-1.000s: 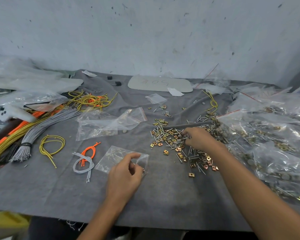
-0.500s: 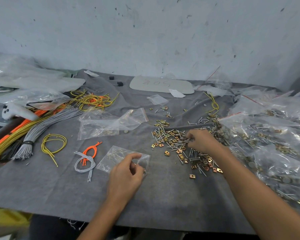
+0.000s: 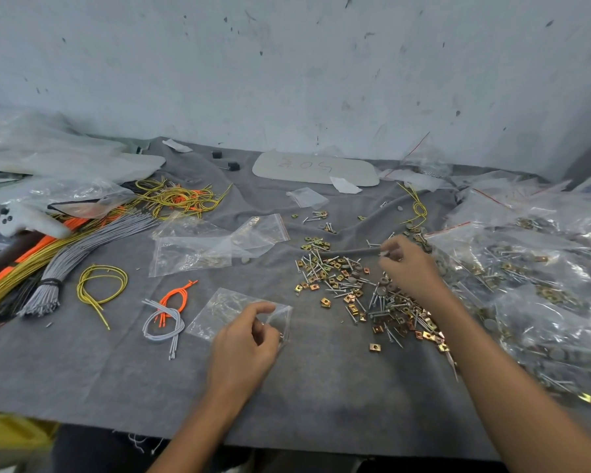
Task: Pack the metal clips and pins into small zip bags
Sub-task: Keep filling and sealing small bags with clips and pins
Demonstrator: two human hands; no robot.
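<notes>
Evidently the left hand (image 3: 243, 339) pinches the limp, slippery zip bag (image 3: 222, 307) at its near-right mouth on the grey surface (image 3: 321, 387). The right hand (image 3: 408, 264) seems closed on a thin pin (image 3: 384, 253) at the far edge of the loose clips and pins (image 3: 345, 285). These look light and stiff, and are best taken by the shank.

The person's two bare forearms extend forward, side by side. The left hand (image 3: 244, 343) sits nearer the body, knuckles up, forefinger arched and thumb tucked under it, pinching the edge of a clear zip bag (image 3: 219, 312). The right arm reaches farther out, angled inward. The right hand (image 3: 408, 268) is palm down, its fingertips (image 3: 388, 249) bunched together. Whether they hold anything is unclear.
</notes>
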